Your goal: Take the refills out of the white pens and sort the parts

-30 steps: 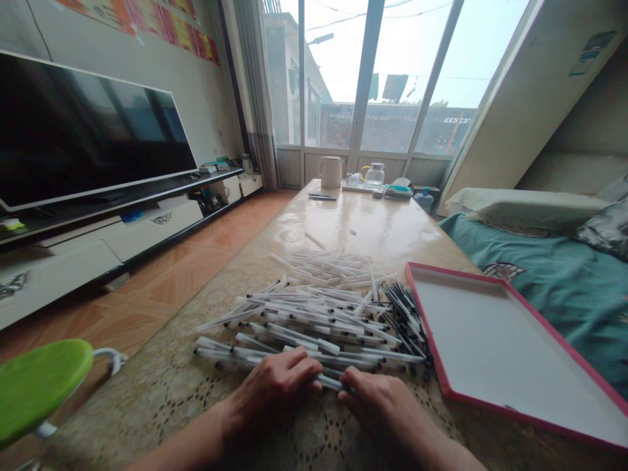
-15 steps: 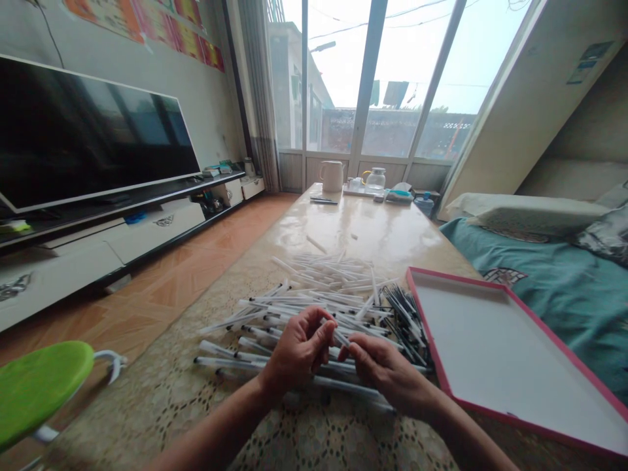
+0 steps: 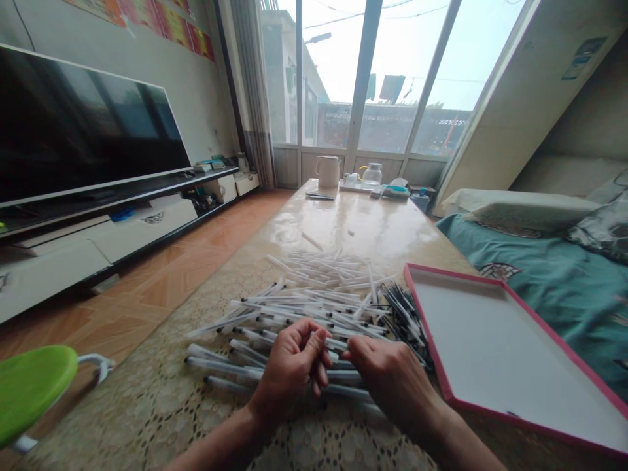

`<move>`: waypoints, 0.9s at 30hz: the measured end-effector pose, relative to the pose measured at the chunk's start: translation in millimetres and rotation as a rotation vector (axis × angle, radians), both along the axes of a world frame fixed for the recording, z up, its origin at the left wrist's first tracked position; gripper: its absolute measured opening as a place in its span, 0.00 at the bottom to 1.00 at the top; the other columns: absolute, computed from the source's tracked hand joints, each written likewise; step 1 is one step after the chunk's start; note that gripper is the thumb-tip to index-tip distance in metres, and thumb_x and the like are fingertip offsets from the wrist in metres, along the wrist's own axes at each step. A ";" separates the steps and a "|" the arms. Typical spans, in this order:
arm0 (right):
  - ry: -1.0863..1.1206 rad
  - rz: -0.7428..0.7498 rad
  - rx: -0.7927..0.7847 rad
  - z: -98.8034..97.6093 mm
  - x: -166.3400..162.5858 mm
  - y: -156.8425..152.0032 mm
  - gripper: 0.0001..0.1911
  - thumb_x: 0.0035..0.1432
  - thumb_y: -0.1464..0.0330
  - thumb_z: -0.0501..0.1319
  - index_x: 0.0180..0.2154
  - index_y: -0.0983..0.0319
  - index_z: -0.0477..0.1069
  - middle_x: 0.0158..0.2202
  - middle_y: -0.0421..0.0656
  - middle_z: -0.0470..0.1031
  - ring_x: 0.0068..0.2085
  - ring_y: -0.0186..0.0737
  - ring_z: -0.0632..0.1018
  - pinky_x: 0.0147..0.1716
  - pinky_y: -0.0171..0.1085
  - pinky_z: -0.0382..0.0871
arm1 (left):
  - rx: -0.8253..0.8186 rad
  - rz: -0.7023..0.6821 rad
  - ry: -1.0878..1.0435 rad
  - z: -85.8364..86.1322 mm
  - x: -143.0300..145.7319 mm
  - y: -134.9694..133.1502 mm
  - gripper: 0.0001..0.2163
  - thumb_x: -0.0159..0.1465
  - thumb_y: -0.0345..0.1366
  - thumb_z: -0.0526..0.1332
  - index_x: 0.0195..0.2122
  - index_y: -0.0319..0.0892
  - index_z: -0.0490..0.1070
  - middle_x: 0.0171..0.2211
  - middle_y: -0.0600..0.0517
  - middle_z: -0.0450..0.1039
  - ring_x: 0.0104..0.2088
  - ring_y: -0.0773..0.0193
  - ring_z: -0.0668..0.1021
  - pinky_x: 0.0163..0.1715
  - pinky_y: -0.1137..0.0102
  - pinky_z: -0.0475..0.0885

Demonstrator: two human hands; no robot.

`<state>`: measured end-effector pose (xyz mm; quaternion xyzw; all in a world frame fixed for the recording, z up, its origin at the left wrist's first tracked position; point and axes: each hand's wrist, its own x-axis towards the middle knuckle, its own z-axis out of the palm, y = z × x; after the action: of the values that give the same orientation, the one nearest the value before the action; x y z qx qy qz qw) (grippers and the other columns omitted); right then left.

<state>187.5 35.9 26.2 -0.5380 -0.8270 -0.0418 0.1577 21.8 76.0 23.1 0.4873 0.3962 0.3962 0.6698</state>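
Fingers pinched, my left hand grips one end of a whitish pen. The other end disappears under the curled fingers of my right hand, whose fingertips are partly hidden. Both hands hover over a pile of translucent pens, many with dark ends. Behind these lies a heap of plain white tubes. Thin black sticks, which look like pen refills, are bunched to the right of the pile, against the tray.
A shallow white tray with a pink rim sits at the table's right. Far back on the table stand a beige jug and a glass pitcher. At the left is a green stool.
My right hand has rolled over, its back now facing up more, beside the held pen. The left hand still pinches the pen. The view has shifted slightly.
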 end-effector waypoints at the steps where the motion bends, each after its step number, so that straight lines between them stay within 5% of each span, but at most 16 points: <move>1: -0.024 0.004 0.019 2.8 -0.5 -0.5 0.08 0.60 0.72 0.53 0.27 0.61 0.63 0.22 0.38 0.70 0.22 0.33 0.70 0.21 0.33 0.49 | -0.012 0.007 -0.011 0.0 1.1 -0.9 0.13 0.56 0.45 0.60 0.28 0.40 0.63 0.15 0.57 0.68 0.10 0.74 0.66 0.07 0.81 0.59; 8: -0.086 0.021 0.115 5.3 2.0 -3.2 0.09 0.61 0.71 0.53 0.27 0.60 0.63 0.22 0.38 0.68 0.23 0.35 0.69 0.23 0.34 0.49 | -0.065 0.071 -0.064 4.0 -3.1 1.7 0.13 0.54 0.45 0.61 0.27 0.38 0.65 0.15 0.57 0.69 0.09 0.73 0.67 0.06 0.80 0.59; 13: -0.007 -0.169 0.249 -4.9 29.8 -2.2 0.14 0.63 0.66 0.49 0.25 0.61 0.63 0.21 0.39 0.68 0.23 0.33 0.68 0.23 0.33 0.51 | -0.008 0.481 -0.078 15.1 -31.2 25.0 0.13 0.50 0.42 0.65 0.27 0.39 0.65 0.14 0.61 0.66 0.11 0.76 0.67 0.09 0.83 0.60; 18: 0.160 -0.224 0.088 -15.5 32.6 2.1 0.15 0.64 0.64 0.46 0.29 0.61 0.65 0.22 0.38 0.68 0.21 0.31 0.68 0.22 0.30 0.55 | 0.036 0.193 -0.038 9.5 -24.0 25.8 0.12 0.55 0.45 0.59 0.27 0.40 0.62 0.16 0.57 0.69 0.11 0.71 0.69 0.08 0.78 0.63; 24: 0.280 -0.282 0.041 -15.1 28.2 0.5 0.14 0.64 0.64 0.45 0.32 0.60 0.64 0.23 0.40 0.70 0.24 0.35 0.73 0.24 0.31 0.58 | 0.025 0.103 0.039 8.6 -15.8 31.4 0.10 0.57 0.42 0.58 0.31 0.40 0.63 0.16 0.58 0.68 0.12 0.72 0.69 0.09 0.80 0.62; 27: 0.284 -0.251 0.016 -15.1 27.4 -0.2 0.13 0.64 0.65 0.44 0.32 0.60 0.64 0.25 0.41 0.71 0.25 0.36 0.74 0.24 0.31 0.58 | 0.039 0.046 -0.005 12.4 -11.2 37.4 0.15 0.55 0.38 0.61 0.42 0.38 0.65 0.27 0.51 0.75 0.22 0.67 0.77 0.20 0.74 0.72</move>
<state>214.8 35.8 11.2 -0.6361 -0.7225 0.0086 0.2706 10.5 113.4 35.5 0.4901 0.3979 0.4203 0.6518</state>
